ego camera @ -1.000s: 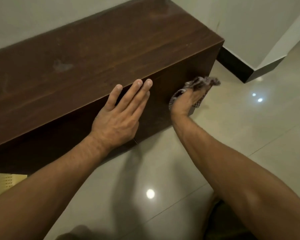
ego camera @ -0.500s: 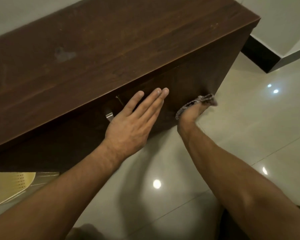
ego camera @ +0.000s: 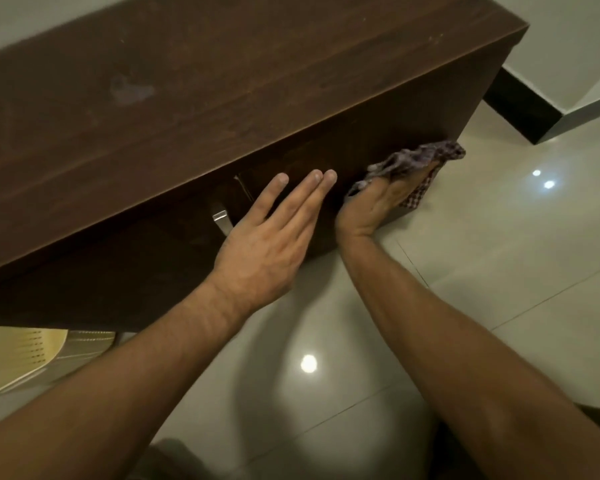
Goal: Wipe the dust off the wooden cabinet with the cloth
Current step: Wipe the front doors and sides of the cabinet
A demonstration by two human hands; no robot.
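Note:
A low dark-brown wooden cabinet (ego camera: 222, 98) fills the upper left, with a dusty smudge on its top. My left hand (ego camera: 271, 244) lies flat with fingers straight against the cabinet's front panel, just right of a metal handle (ego camera: 220, 220). My right hand (ego camera: 381, 206) presses a checked cloth (ego camera: 420, 161) against the lower right part of the same front, close to the cabinet's right corner. The cloth bunches above and under the fingers, which it partly hides.
Glossy beige floor tiles (ego camera: 499, 271) with light reflections spread to the right and below. A white wall with black skirting (ego camera: 520, 109) stands behind the cabinet's right end. A pale yellow perforated object (ego camera: 18, 355) lies at lower left under the cabinet's edge.
The view has shifted so the cabinet front and its metal handle show more. My right hand with the cloth has slid along the front near its right corner. My left hand stays flat on the front.

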